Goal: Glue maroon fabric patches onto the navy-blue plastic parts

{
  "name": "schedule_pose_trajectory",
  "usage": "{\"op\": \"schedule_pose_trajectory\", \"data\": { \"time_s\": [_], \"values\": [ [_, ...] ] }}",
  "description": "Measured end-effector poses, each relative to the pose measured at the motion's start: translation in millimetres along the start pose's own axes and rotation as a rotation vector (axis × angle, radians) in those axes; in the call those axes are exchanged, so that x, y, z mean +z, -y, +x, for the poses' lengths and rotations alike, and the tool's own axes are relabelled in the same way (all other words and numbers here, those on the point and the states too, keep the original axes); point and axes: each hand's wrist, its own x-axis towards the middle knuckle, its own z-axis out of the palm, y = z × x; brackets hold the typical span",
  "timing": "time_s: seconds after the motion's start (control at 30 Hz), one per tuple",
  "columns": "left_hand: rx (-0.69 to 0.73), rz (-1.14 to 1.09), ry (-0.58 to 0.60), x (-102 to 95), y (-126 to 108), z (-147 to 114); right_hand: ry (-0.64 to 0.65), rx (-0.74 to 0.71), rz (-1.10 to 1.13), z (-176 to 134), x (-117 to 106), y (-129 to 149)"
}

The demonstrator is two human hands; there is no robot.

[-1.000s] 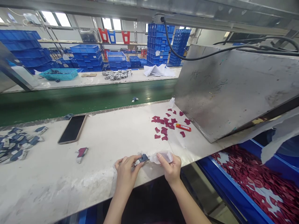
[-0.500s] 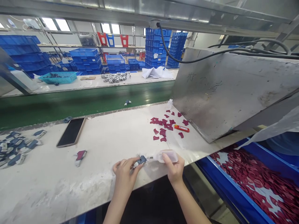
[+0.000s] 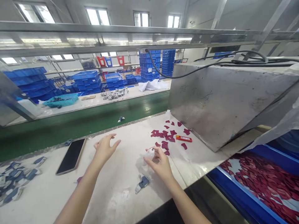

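My left hand is raised over the white tabletop with thumb and fingers apart, holding nothing. A pinkish-red piece shows partly behind my left forearm. My right hand grips a small translucent squeeze bottle between thumb and fingers, over the table near the red pieces. Part of the bottle is hidden by the fingers. Below it, a dark blue and grey moulded part lies loose on the table, touched by neither hand.
A phone and a heap of blue-grey parts lie at left. A red-orange packet rests by a metal box. At right stands a blue bin of red pieces. Behind runs a green belt.
My left hand has let go of the blue-grey part and moved up and left. My right hand has drawn the bottle off the part, further onto the table. The view has tilted up.
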Motion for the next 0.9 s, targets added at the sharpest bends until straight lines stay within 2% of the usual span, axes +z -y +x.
{"op": "schedule_pose_trajectory", "data": {
  "time_s": [0.13, 0.23, 0.33, 0.47, 0.57, 0.67, 0.77, 0.9],
  "values": [
    [-0.051, 0.088, -0.030, 17.2, 9.3, 89.4, 0.006, -0.069, -0.214, -0.4, 7.8, -7.0],
    [-0.092, 0.138, -0.033, 31.3, 13.2, 135.6, 0.021, -0.137, -0.305, -1.3, 10.2, -9.3],
    [-0.155, 0.158, -0.020, 40.6, 16.1, 162.0, -0.003, -0.225, -0.324, -0.1, 10.5, -10.2],
    [-0.175, 0.144, -0.029, 45.7, 16.9, 169.7, -0.079, -0.242, -0.298, -0.2, 4.6, -8.6],
    [-0.084, 0.084, -0.034, 48.5, 9.0, 154.6, -0.148, -0.195, -0.182, -4.8, 0.1, -6.7],
    [0.068, -0.009, -0.002, 52.5, -8.1, 119.5, -0.262, -0.136, 0.027, -10.9, -2.7, -4.5],
    [0.168, -0.060, 0.043, 52.8, -27.4, 64.0, -0.345, -0.035, 0.201, -14.7, -8.4, -1.5],
    [0.117, -0.087, 0.003, 44.9, -41.8, -34.6, -0.360, 0.015, 0.297, -18.2, -21.8, 0.1]
  ]
}}
